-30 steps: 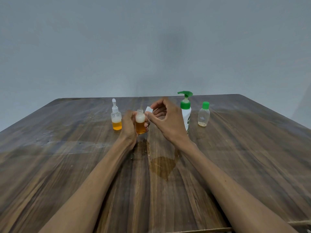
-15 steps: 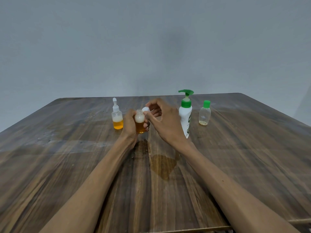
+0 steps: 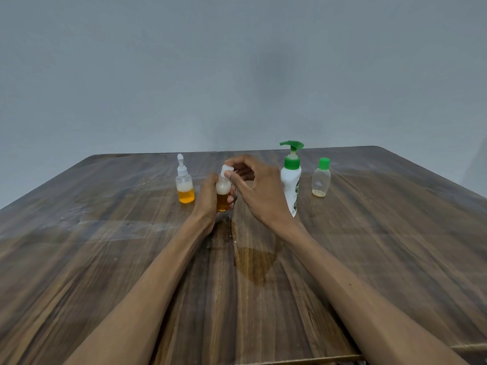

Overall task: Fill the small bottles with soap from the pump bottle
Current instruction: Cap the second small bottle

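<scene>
Item: small bottle [image 3: 223, 197], clear, part-filled with amber soap under foam, held upright just above the wooden table [image 3: 105, 259] by the left hand [image 3: 210, 198], fingers curled round its body; the right hand [image 3: 259, 192] pinches a white cap [image 3: 226, 170] between thumb and forefinger directly over the bottle's open neck. Step in hand, by judgement: capping this filled bottle; the next move calls for seating the cap squarely and twisting while the left hand holds firm. Also present: capped, part-filled bottle [image 3: 185, 185] to the left; pump bottle [image 3: 291, 180] and near-empty green-capped bottle [image 3: 321, 179] to the right, the latter seemingly next for filling.
</scene>
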